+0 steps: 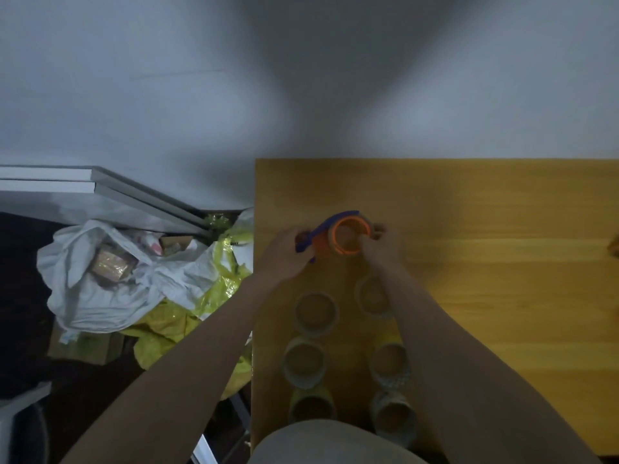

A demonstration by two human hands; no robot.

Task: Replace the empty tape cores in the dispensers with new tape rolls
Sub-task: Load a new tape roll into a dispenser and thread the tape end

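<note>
Left hand [284, 254] grips purple dispenser [321, 234] by handle, held over counter [485, 262]; right hand [380, 244] pinches orange hub with brown ring [348, 239]. Judged step: seating or pulling core (blur hides which). Next: firm push or pull along hub axis. Six tape rolls [315, 314] wait near body. Wooden counter against grey wall; bags [110, 283] on floor left.

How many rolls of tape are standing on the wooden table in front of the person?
6, in two columns on the table: left at; right at. A seventh ring sits in the dispenser. The arms may hide more.
</note>
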